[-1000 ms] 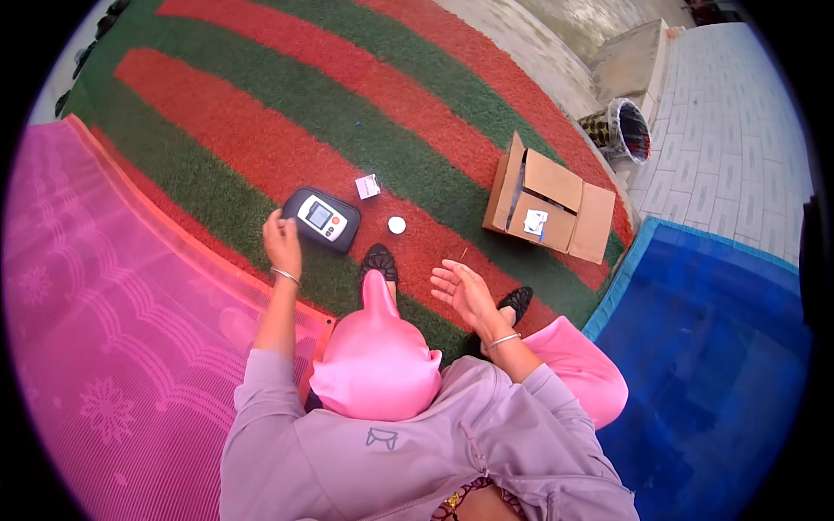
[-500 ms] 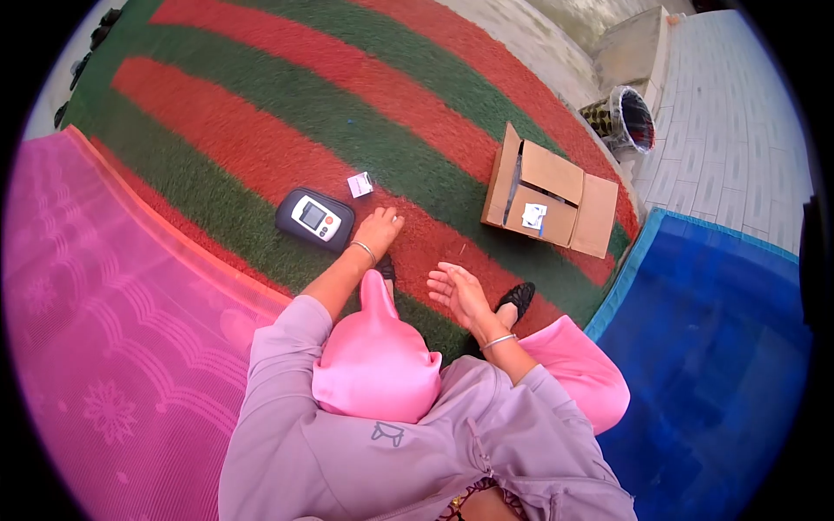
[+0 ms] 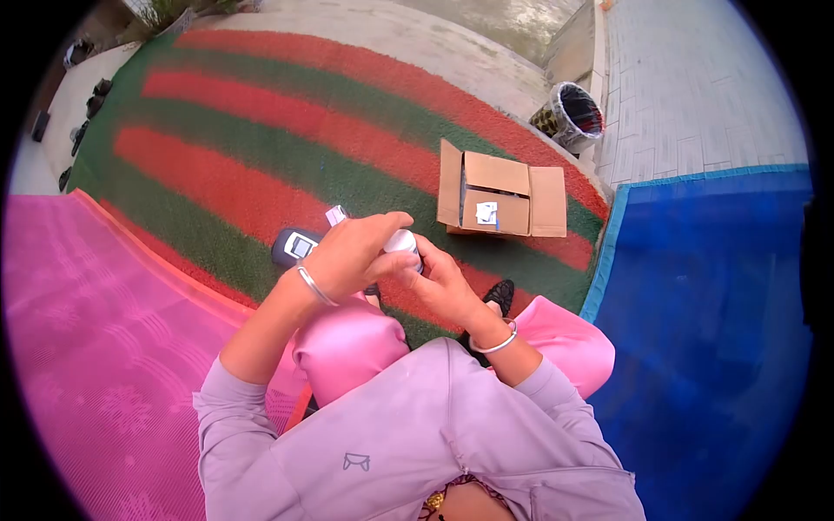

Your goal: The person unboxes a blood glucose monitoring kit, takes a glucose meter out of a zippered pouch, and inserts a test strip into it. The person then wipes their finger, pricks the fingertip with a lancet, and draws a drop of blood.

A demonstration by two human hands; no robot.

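The white round-lidded canister [image 3: 401, 242] is up off the striped turf mat [image 3: 217, 174], between both hands: the right hand [image 3: 443, 285] is closed around its side, while the left hand [image 3: 352, 252] has thumb and fingers about the top. Its lid appears to be on, so opening looks undone. The digital meter [image 3: 301, 247], partly hidden, and small white carton [image 3: 335, 214] lie on the mat, neither one held.

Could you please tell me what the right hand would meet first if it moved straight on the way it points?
Most likely the white-lidded container that the right hand touches, with the left hand just beyond, though depth is unclear.
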